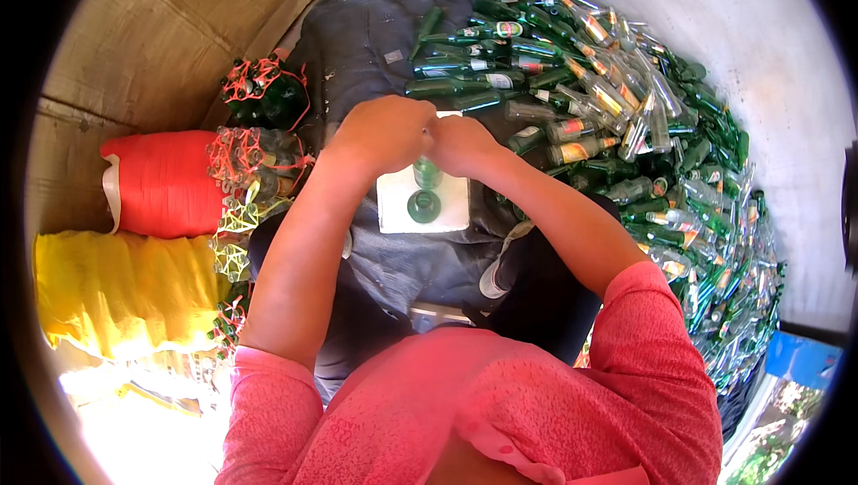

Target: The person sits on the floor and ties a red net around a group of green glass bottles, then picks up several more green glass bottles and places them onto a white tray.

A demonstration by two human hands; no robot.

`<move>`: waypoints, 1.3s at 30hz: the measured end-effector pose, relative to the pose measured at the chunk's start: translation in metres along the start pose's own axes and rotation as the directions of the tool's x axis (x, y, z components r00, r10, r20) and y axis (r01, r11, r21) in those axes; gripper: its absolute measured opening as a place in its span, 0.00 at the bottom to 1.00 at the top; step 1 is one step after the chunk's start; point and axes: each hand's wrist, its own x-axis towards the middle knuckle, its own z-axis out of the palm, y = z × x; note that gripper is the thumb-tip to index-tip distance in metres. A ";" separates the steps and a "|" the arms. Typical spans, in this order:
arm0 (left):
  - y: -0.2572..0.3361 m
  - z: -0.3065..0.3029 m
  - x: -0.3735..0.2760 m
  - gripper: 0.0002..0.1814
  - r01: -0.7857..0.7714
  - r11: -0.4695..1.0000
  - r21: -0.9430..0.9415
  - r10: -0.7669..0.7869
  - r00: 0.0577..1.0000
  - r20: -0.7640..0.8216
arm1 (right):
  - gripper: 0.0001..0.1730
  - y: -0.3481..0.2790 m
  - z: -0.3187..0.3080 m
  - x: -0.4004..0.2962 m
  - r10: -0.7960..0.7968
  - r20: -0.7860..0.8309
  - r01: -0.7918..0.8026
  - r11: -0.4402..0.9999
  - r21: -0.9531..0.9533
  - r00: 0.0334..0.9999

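Observation:
My left hand [385, 133] and my right hand [462, 143] meet above a white board [395, 207] on the dark cloth. Their fingers come together at one small spot, and what they pinch there is too small or hidden to tell. Directly below them a green glass bottle [427, 173] shows partly, its upper part covered by the hands; I cannot tell whether they grip it. Nearer to me, another green bottle or bottle base [423, 206] shows as a round shape on the board.
A large pile of green and clear glass bottles [603, 96] lies at the right, along a pale wall. At the left stand bottle bundles tied with red string [258, 83] and yellow string [238, 213], beside red wrapping [164, 183] and yellow cloth [127, 290]. Dark cloth [362, 36] covers the ground.

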 end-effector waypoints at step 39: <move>0.000 0.001 -0.004 0.23 0.057 0.998 0.037 -0.060 0.994 0.089 | 0.26 0.000 0.026 0.002 -0.022 0.169 0.032 0.998 -0.057 0.985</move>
